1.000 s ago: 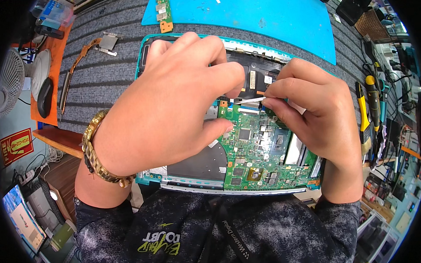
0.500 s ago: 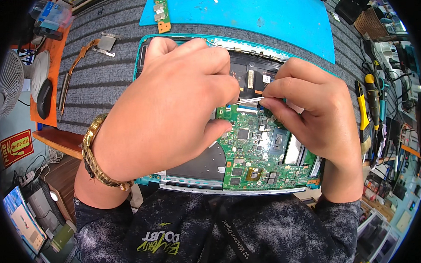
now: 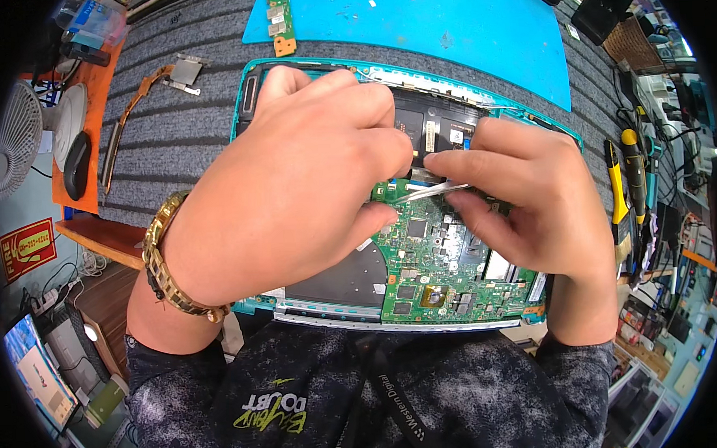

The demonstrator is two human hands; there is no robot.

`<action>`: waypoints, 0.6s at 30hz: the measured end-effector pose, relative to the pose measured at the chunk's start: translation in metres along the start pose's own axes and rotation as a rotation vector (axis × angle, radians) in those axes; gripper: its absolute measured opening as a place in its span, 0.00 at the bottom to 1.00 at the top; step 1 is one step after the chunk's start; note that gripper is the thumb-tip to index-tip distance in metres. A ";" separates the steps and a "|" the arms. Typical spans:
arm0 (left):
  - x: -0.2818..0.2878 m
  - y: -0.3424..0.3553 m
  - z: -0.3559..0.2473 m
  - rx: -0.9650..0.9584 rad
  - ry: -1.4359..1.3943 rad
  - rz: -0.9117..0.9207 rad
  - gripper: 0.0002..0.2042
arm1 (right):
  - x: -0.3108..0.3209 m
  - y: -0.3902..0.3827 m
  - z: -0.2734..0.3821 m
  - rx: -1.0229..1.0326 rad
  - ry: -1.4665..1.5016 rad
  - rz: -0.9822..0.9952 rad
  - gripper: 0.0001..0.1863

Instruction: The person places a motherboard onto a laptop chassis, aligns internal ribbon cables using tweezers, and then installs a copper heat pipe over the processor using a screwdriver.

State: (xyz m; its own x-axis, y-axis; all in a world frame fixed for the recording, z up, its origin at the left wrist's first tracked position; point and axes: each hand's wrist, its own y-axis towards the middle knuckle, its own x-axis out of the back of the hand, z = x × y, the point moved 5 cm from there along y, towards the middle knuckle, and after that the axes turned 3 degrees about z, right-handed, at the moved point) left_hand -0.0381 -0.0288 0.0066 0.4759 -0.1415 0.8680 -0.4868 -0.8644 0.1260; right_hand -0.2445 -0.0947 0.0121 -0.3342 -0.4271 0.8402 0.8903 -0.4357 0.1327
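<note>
A laptop base in a teal casing (image 3: 247,74) lies with its inside up, its green circuit board (image 3: 423,257) bared. My left hand (image 3: 309,162) is closed over the left part of it, thumb and fingers bent around slim silver tweezers (image 3: 432,192). The tweezers point right, over the board's upper edge; their grip end is hidden by the hand. My right hand (image 3: 531,186) is beside their tips, with index finger and thumb apart. Its index fingertip is close to a flat ribbon cable (image 3: 424,175) at the board's upper edge.
A blue mat (image 3: 415,28) lies beyond the laptop, with a small green board (image 3: 280,21) on it. A copper heat pipe (image 3: 137,97) rests on the grey ribbed mat at left. A black mouse (image 3: 77,167) and a fan (image 3: 14,141) are farther left. A yellow-handled brush (image 3: 616,191) and screwdriver (image 3: 631,163) lie at right.
My right index finger and thumb have parted from their pinch at the tweezers' tips. The tweezers have dropped slightly toward the board. My left hand has hardly moved.
</note>
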 end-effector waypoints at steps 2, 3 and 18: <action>-0.001 0.000 0.000 -0.004 -0.004 -0.003 0.20 | 0.002 0.000 -0.001 0.002 0.013 0.000 0.23; -0.001 -0.001 0.001 -0.001 -0.006 -0.001 0.20 | 0.004 0.001 0.001 0.042 0.031 -0.001 0.24; -0.003 0.000 0.001 -0.005 -0.004 -0.006 0.20 | -0.014 0.004 0.014 0.113 -0.011 0.078 0.34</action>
State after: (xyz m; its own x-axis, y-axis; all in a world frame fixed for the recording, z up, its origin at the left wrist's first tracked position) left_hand -0.0386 -0.0285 0.0040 0.4821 -0.1384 0.8651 -0.4877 -0.8627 0.1338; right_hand -0.2317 -0.0787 0.0081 -0.2595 -0.4471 0.8560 0.9429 -0.3088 0.1246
